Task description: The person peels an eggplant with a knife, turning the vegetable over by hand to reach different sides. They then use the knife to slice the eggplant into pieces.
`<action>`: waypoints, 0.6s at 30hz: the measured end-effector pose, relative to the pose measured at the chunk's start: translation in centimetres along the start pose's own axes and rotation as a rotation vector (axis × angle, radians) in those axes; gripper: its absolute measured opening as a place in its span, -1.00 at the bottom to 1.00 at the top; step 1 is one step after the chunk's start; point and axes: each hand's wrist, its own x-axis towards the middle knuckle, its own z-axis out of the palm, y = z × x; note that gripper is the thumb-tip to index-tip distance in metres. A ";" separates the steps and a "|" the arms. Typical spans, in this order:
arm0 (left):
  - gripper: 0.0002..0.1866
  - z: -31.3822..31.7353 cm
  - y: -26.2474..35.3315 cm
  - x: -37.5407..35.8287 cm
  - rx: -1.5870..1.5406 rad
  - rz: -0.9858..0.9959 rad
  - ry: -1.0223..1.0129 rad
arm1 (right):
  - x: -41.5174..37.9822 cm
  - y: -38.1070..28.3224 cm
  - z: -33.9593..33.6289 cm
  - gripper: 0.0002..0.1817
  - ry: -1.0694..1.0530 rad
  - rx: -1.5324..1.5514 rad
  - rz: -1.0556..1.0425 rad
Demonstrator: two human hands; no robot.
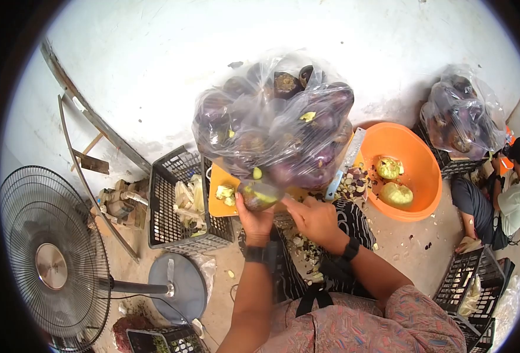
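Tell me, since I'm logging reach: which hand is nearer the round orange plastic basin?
Right. The right hand lies just left of the round orange plastic basin; the left hand is farther left.

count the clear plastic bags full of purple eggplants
2. One clear plastic bag of purple eggplants sits directly ahead, above the yellow cutting board; the second bag rests on a black crate at far right. Others may be hidden.

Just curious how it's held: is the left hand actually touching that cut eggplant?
Touching. The head view shows the left hand wrapped around the underside of the cut eggplant, with no gap between them.
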 end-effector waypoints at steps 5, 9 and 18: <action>-0.42 -0.2 -0.1 0.1 0.022 0.002 -0.008 | -1.4 -0.1 -0.4 -0.68 -0.061 0.021 0.003; -0.43 -0.1 -0.1 0.1 0.029 0.025 -0.008 | -0.9 -0.2 -0.4 -0.70 -0.060 0.016 0.024; -0.45 0.0 0.0 0.1 0.037 0.012 0.005 | -1.5 -0.3 -0.5 -0.71 -0.088 0.011 0.028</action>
